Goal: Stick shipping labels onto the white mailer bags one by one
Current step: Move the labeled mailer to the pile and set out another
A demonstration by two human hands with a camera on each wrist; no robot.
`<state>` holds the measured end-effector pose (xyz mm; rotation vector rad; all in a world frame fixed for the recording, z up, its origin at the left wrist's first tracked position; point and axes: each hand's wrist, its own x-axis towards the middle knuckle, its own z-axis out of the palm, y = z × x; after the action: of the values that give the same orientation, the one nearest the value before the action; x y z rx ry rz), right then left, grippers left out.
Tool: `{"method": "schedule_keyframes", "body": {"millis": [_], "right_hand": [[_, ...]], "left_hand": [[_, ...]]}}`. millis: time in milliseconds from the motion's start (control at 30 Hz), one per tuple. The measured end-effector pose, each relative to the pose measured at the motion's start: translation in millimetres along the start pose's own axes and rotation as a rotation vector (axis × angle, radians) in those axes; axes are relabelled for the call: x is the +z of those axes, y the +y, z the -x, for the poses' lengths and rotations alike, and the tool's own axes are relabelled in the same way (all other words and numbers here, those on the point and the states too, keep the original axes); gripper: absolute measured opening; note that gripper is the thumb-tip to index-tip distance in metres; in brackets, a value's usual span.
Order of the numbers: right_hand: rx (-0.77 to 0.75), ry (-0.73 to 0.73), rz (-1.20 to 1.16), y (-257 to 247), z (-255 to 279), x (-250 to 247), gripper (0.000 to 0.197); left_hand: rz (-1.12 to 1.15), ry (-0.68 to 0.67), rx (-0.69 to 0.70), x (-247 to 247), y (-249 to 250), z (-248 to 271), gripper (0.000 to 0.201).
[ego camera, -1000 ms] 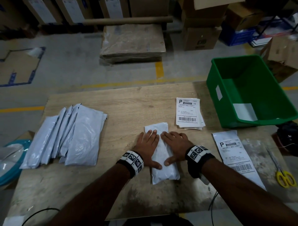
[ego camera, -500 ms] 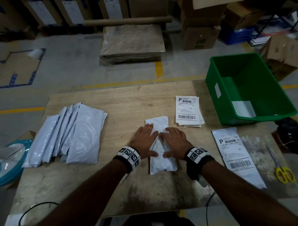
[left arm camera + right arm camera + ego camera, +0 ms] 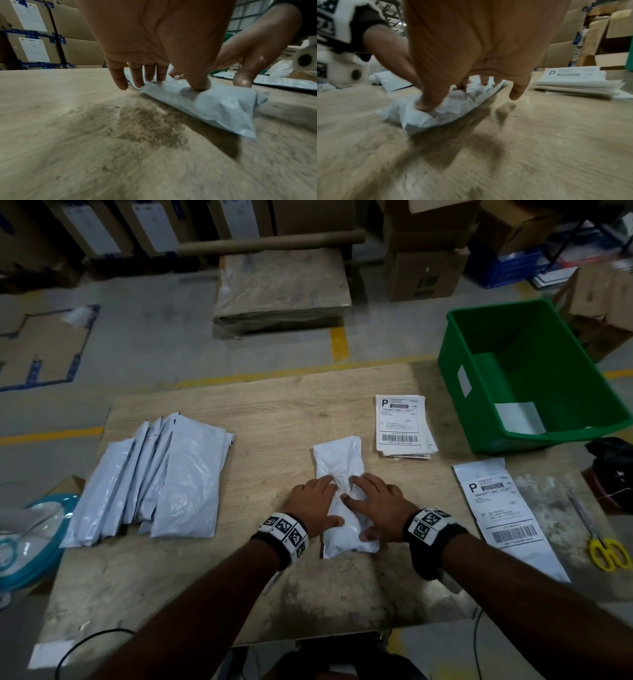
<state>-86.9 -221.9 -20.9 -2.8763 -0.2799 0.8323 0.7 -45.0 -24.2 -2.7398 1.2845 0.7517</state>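
Note:
A filled white mailer bag (image 3: 339, 460) lies lengthwise in the middle of the wooden table (image 3: 274, 412). My left hand (image 3: 313, 503) presses flat on its left side and my right hand (image 3: 373, 505) on its right side, fingers straight, thumbs on the near end. The left wrist view shows the left hand's fingers (image 3: 137, 77) and thumb on the bag (image 3: 214, 105). The right hand's thumb dents the crinkled bag (image 3: 453, 108) in the right wrist view. A stack of shipping labels (image 3: 400, 424) lies at the right rear. A labelled mailer (image 3: 507, 515) lies at the right.
A fanned pile of unlabelled mailers (image 3: 150, 477) lies on the table's left. A green bin (image 3: 534, 378) stands at the right rear corner. Yellow scissors (image 3: 603, 539) lie near the right edge. Cardboard boxes (image 3: 424, 272) stand on the floor beyond.
Both hands have slid back toward me along the bag, uncovering more of its far end. The bag stays flat on the table.

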Motion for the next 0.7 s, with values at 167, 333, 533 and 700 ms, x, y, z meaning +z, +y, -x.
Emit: {"method": "schedule_keyframes", "body": {"millis": [167, 333, 533, 700], "right_hand": [[0.005, 0.022, -0.083, 1, -2, -9, 0.080], [0.030, -0.009, 0.020, -5, -1, -3, 0.097], [0.070, 0.162, -0.177, -14, 3, -14, 0.077], [0.148, 0.145, -0.140, -16, -5, -15, 0.111]], "left_hand": [[-0.095, -0.027, 0.003, 11, 0, 6, 0.097], [-0.190, 0.012, 0.039, 11, 2, 7, 0.097], [-0.198, 0.089, 0.076, -5, -7, -5, 0.098], [-0.229, -0.010, 0.060, -3, -13, -16, 0.132]]}}
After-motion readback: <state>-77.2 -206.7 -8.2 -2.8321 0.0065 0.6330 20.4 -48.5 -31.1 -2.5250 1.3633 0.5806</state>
